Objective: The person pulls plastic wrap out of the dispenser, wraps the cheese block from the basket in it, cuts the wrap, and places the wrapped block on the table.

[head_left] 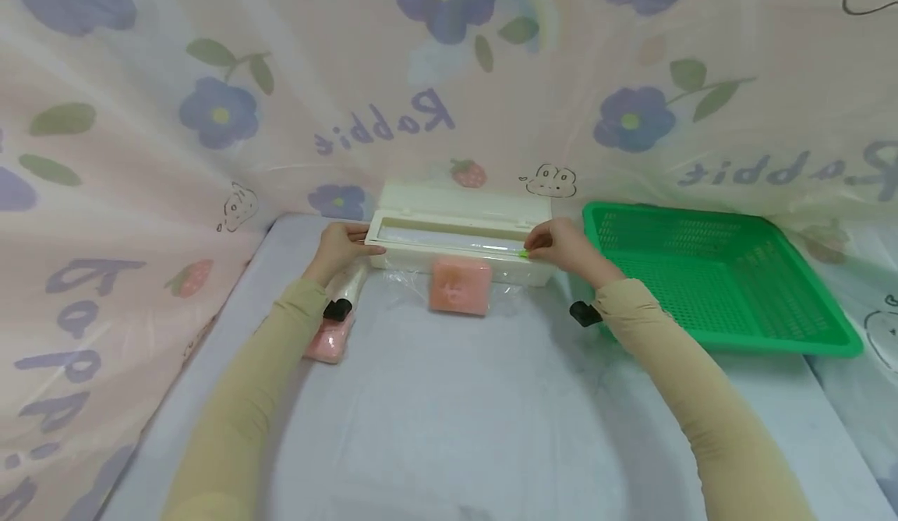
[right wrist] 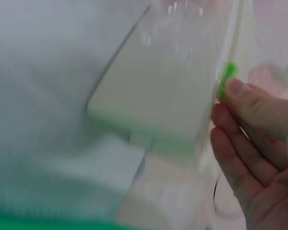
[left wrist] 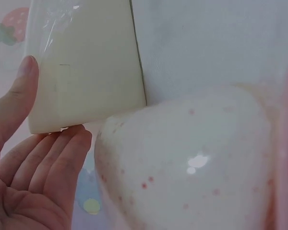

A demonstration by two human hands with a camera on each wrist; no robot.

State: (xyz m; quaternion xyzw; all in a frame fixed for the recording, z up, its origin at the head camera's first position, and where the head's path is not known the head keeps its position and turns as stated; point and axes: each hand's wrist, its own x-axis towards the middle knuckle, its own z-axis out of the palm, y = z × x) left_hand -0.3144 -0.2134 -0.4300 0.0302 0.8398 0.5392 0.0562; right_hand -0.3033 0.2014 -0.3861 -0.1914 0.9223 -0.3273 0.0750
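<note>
A cream cling film dispenser [head_left: 463, 260] stands at the back of the table with its lid raised. My left hand [head_left: 340, 248] holds its left end, thumb [left wrist: 26, 76] on one side and fingers against the end face. At the right end, my right hand [head_left: 561, 246] pinches the small green slider [right wrist: 228, 79] on the front edge between thumb and fingers. Clear film hangs down the dispenser's front. Against it is a pink square block [head_left: 460, 285]; whether the film is stuck to it, I cannot tell.
Beside the left forearm lies a glossy pink and white packet [head_left: 333, 340], partly hidden; the left wrist view shows a pale, red-dotted surface [left wrist: 192, 163] close up. A green plastic basket [head_left: 722, 342] stands at the right. Behind hangs a flower-patterned curtain [head_left: 393, 61].
</note>
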